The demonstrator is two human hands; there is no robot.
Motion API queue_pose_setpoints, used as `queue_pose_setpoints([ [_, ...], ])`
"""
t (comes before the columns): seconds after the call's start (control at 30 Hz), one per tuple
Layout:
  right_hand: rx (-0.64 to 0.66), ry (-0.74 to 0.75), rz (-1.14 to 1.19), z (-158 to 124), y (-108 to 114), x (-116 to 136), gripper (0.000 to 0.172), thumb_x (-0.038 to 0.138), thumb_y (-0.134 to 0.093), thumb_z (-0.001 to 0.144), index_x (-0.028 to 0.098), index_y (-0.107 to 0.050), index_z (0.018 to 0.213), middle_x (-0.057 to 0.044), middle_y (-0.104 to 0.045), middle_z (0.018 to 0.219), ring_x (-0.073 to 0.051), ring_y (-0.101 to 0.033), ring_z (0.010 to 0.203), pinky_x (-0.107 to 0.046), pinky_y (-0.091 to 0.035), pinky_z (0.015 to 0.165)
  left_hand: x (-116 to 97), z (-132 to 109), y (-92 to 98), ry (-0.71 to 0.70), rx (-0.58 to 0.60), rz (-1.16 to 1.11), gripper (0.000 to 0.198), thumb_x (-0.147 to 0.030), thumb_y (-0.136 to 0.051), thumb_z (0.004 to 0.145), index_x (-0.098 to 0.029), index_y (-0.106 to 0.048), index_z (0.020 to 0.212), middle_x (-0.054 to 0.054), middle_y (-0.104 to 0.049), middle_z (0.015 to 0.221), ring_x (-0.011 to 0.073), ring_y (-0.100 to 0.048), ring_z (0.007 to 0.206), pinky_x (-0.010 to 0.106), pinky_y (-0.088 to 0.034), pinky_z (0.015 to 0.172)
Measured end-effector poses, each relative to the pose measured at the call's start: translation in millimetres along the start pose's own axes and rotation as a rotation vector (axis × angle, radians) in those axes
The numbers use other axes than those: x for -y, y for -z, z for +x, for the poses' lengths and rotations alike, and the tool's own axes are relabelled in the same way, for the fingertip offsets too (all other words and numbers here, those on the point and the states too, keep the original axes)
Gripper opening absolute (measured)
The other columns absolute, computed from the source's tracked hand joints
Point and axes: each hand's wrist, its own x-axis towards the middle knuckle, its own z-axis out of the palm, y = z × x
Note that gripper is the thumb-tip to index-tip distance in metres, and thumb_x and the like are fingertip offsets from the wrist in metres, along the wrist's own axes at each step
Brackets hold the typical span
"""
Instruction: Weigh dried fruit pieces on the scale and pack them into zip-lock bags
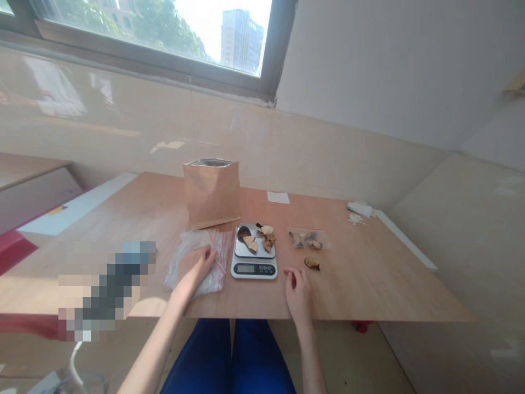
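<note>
My left grip (pixel 196 269) lies open on a zip-top bag (pixel 219 261) beside the digital scale (pixel 253 268); my right grip (pixel 298 293), loosely curled and empty, rests by the front edge of the counter (pixel 381 301) near a dried slice (pixel 312 263).

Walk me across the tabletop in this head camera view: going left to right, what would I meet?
Clear plastic zip bag under the left hand → digital kitchen scale → small clear bag of dried slices → white tissue
</note>
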Motion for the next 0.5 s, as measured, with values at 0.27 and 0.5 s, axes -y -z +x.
queue_pose_setpoints([
  [0.27, -0.009, -0.023, 0.161, 1.2, 8.0, 26.1, 0.028, 0.032, -0.039, 0.089, 0.017, -0.062, 0.09, -0.01, -0.061, 0.088, -0.021, -0.057, 0.084, -0.034, -0.045, 0.075, -0.7, -11.4, 7.8, -0.082, -0.314, -0.112, 0.025, -0.024, -0.04, 0.077, -0.02, -0.033, 0.053, -0.003, -0.036, 0.05, 0.0104, -0.033, 0.048, 0.024, -0.023, 0.052],
  [0.5, 0.503, 0.032, 0.467, 17.5, -4.2, 128.3, 0.028, 0.041, -0.05, 0.085, 0.02, -0.058, 0.103, -0.001, -0.062, 0.083, -0.013, -0.053, 0.066, -0.025, -0.042, 0.064, -44.4, -18.1, 38.2, -0.495, -0.279, -0.403, 0.026, -0.025, -0.038, 0.074, -0.02, -0.029, 0.051, -0.006, -0.031, 0.045, 0.007, -0.03, 0.042, 0.02, -0.025, 0.046],
])
